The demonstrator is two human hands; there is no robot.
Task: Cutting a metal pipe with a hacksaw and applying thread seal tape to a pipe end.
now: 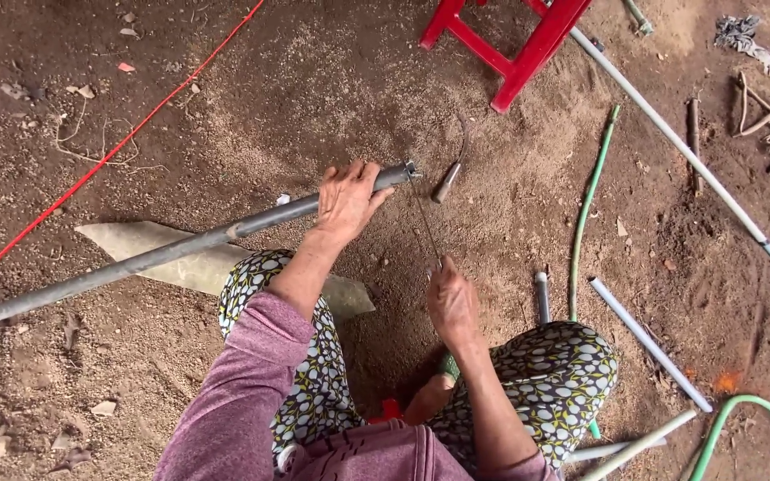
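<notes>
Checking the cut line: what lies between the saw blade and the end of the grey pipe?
Nothing visible. The thin blade in the right hand runs straight up to the grey pipe end, just beyond the left hand gripping it.

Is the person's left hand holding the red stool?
No, the left hand grips the long grey pipe; the red stool stands apart.
</notes>
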